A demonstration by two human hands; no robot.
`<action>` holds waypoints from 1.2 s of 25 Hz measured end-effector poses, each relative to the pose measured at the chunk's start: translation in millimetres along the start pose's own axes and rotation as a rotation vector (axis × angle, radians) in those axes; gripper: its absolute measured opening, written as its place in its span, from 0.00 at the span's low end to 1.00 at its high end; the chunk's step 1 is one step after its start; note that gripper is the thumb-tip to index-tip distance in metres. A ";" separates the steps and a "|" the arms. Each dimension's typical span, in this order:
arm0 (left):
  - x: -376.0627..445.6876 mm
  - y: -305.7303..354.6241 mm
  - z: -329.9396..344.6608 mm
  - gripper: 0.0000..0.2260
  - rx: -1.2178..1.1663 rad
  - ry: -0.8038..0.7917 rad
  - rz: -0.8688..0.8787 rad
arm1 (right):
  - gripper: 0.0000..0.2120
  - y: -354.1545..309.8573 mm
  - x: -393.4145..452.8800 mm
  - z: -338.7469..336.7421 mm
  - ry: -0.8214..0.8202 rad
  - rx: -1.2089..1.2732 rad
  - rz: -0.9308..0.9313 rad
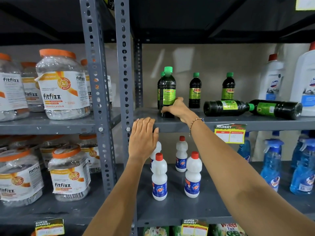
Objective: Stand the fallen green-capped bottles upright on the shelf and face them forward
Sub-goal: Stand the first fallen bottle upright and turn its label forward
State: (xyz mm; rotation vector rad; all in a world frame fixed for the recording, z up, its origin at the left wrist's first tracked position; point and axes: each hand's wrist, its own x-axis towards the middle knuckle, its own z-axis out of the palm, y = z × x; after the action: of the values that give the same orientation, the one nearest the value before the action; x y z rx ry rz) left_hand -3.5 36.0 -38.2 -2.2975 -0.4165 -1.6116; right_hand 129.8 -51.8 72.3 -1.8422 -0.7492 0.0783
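On the grey metal shelf [238, 122] stand several dark bottles with green caps. My right hand [176, 109] grips the lower part of an upright front bottle [167, 89], whose label looks turned sideways. A second upright bottle [160, 86] stands just behind it. Two more upright bottles [195, 91] [228, 86] stand further back, labels facing forward. Two bottles lie on their sides to the right: one [225, 108] with its cap pointing right, another [276, 109] with its base to the right. My left hand [144, 135] rests flat on the shelf's front edge, holding nothing.
Large white bottles [272, 79] stand at the shelf's right end. White red-capped bottles [159, 178] and blue spray bottles [271, 164] fill the shelf below. Orange-lidded jars [63, 86] sit on the left rack beyond grey uprights [124, 65]. A yellow price tag [230, 133] hangs off the edge.
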 end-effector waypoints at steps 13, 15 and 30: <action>0.2 -0.4 3.4 0.23 -0.012 0.002 -0.013 | 0.43 0.0 -4.0 3.3 0.024 -0.246 -0.038; 0.1 -0.4 2.8 0.23 -0.012 -0.011 -0.015 | 0.42 0.9 -4.5 5.6 -0.021 -0.243 -0.035; -1.1 1.3 3.1 0.17 -0.042 -0.010 -0.032 | 0.43 -1.0 -9.6 5.0 -0.035 -0.351 -0.018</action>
State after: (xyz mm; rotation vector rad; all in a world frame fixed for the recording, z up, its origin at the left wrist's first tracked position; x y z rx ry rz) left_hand -0.6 35.9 -40.4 -2.3419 -0.4278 -1.6393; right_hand 119.6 -52.5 68.3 -2.1704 -0.8441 -0.0359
